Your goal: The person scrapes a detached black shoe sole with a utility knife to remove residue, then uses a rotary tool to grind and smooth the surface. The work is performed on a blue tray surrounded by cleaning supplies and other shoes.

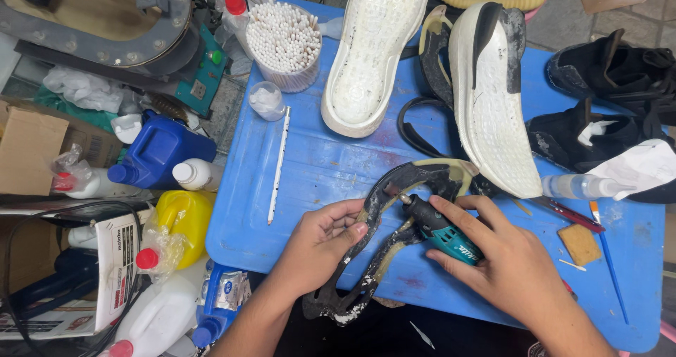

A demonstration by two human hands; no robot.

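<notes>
Right hand [508, 262] wrapped tight round a teal rotary tool [440, 229], tip up-left, touching the black outsole [384, 216]. Left hand [325, 239] pinches the outsole's left edge. Outsole lies on the blue tray [317, 160], long axis running diagonally, lower-left to upper-right.

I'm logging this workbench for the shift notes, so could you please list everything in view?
blue table top: one, centre
black outsole strip: one, glue-stained, under both hands
rotary tool: one, teal and black, tip on the strip
white midsoles: two, far half of the table
cotton swab tub: one, white, far left of table
white pencil: one, left part of table
black shoe uppers: about two, right edge
blue jug: one, left of table
yellow jug: one, left of table
left hand: steadies the strip
right hand: grip on the rotary tool
</notes>
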